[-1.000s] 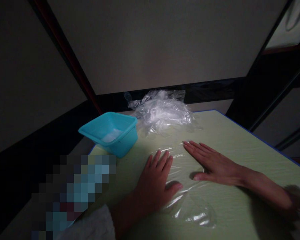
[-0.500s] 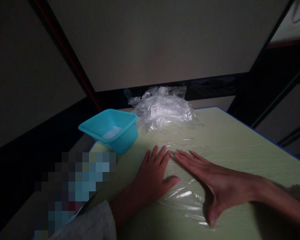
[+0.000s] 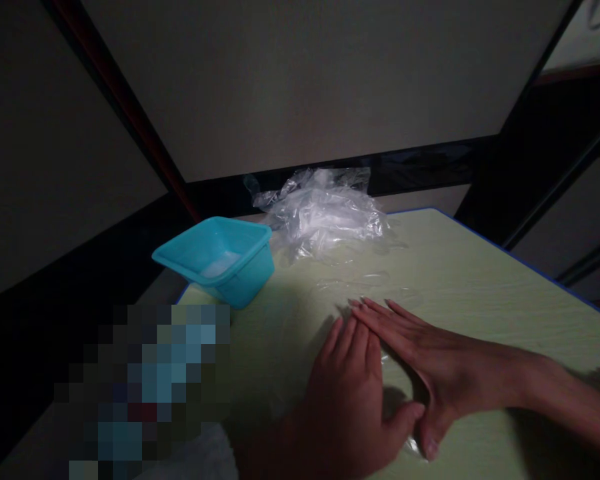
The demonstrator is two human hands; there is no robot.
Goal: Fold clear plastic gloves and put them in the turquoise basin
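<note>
My left hand point(image 3: 350, 393) is stretched out over the table, its fingertips meeting the fingers of my right hand and its thumb close to the right thumb. My right hand point(image 3: 430, 353) lies with straight fingers and thumb spread wide, pressing on a thin clear plastic glove point(image 3: 365, 280). Finger-like ends of the glove show beyond my fingertips; most of the rest is covered by both hands. Neither hand grips anything.
A crumpled heap of clear plastic gloves point(image 3: 330, 217) lies at the table's far edge. Left of it, a turquoise plastic basin point(image 3: 250, 270) holds something white. The pale green table point(image 3: 480, 280) has a blue edge. Dark panels stand behind. A blurred-out patch hides the lower left.
My left hand has moved right and nearer to me, from flat on the table to against my right hand. The right hand has stayed almost in place.
</note>
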